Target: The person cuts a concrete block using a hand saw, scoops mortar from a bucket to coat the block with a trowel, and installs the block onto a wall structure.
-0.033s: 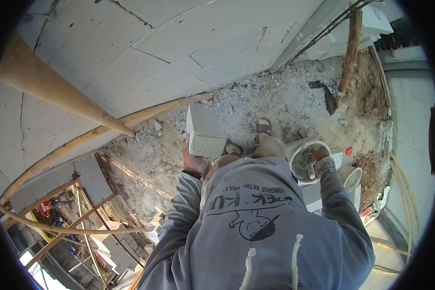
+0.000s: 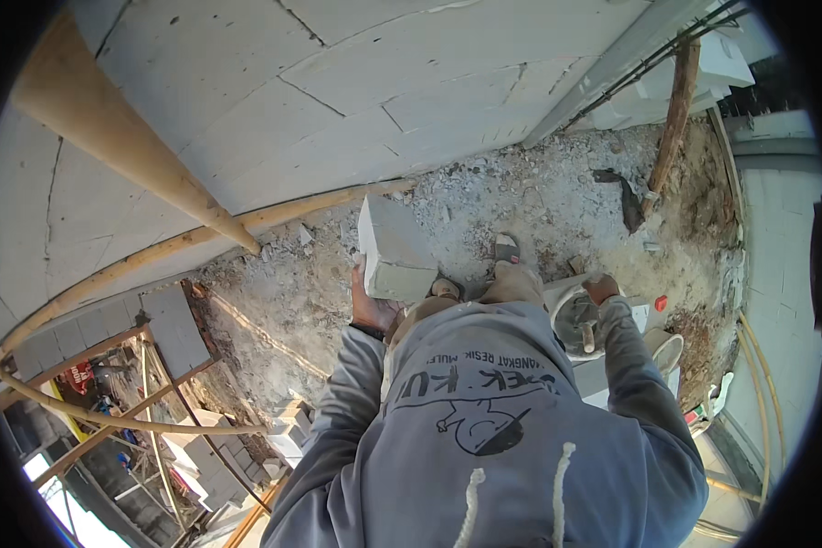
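Note:
My left hand (image 2: 371, 301) grips the near left side of a pale lightweight building block (image 2: 395, 248), which it holds tilted in front of my left leg. Its palm and thumb show beside the block, and the rest of the fingers are hidden. At the far right rim of a bucket (image 2: 566, 310) is my right hand (image 2: 601, 289), with its fingers curled. What they close on is hidden. Inside the bucket is a grey mix, and a short wooden handle (image 2: 588, 338) sticks up near its right side.
A wall of pale blocks (image 2: 274, 110) rises ahead, with a bamboo pole (image 2: 137, 137) slanting in front. Rubble (image 2: 484, 192) covers the ground. Right of the bucket stand a second round container (image 2: 664, 349) and a small red object (image 2: 660, 302). Wooden poles cross at lower left.
The view has shifted slightly. My right hand, earlier partly inside the bucket, now shows higher at its rim. The left hand keeps its hold on the block.

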Demonstrator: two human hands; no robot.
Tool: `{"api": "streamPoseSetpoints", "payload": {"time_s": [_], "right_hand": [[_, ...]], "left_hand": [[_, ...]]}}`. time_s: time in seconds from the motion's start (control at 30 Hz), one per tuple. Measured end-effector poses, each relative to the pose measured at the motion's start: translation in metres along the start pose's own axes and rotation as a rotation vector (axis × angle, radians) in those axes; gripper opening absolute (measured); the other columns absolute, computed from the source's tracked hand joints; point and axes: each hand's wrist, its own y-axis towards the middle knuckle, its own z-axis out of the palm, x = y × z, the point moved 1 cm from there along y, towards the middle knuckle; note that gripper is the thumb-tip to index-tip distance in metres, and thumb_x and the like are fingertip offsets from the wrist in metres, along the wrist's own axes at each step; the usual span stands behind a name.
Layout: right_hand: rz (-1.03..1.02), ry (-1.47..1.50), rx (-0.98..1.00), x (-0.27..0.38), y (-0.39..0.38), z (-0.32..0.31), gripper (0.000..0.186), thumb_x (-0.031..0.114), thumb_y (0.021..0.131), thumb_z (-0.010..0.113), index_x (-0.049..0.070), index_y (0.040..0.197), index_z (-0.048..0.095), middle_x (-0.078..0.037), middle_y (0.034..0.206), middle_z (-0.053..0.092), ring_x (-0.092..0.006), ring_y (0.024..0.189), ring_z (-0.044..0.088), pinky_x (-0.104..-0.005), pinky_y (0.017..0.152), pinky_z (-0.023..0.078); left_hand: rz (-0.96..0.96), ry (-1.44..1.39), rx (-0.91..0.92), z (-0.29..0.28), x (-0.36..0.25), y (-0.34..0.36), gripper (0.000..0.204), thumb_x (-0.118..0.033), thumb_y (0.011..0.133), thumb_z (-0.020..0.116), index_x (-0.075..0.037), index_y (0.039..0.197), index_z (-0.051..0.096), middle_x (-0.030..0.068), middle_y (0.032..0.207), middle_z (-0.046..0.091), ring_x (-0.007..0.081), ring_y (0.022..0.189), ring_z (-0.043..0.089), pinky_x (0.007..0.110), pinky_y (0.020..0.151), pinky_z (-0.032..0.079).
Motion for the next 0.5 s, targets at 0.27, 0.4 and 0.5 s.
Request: {"api": "streamPoseSetpoints", "payload": {"time_s": [0.27,0.4,0.5], "right_hand": [[-0.884,0.214,0.749,0.407,-0.114,0.042,0.047,0.041,0.091,0.055,0.002,0.116,0.058,-0.013,0.105,0.065,-0.0227,0.092,0.064,-0.0348,0.080,0.051],[-0.854,0.377,1.436,0.510,-0.207,0.125,0.067,0.053,0.090,0.051,0.002,0.133,0.043,-0.012,0.120,0.056,-0.0228,0.106,0.057,-0.0387,0.088,0.047],[-0.858,0.351,1.829,0.546,-0.288,0.168,0.086,0.065,0.083,0.054,0.004,0.140,0.033,-0.012,0.128,0.051,-0.0232,0.117,0.050,-0.0407,0.095,0.043]], "left_hand": [[0.491,-0.146,-0.006,-0.098,-0.079,-0.118,0.051,-0.047,0.095,0.039,-0.011,0.130,0.046,0.0076,0.121,0.057,0.0263,0.108,0.058,0.044,0.094,0.046],[0.810,-0.199,0.049,-0.133,-0.102,-0.175,0.048,-0.044,0.094,0.046,-0.010,0.128,0.048,0.0060,0.118,0.060,0.0230,0.106,0.058,0.042,0.093,0.046],[0.878,-0.310,0.008,-0.172,-0.108,-0.210,0.047,-0.040,0.096,0.047,-0.011,0.132,0.044,0.0057,0.120,0.059,0.0204,0.105,0.059,0.039,0.091,0.048]]}}
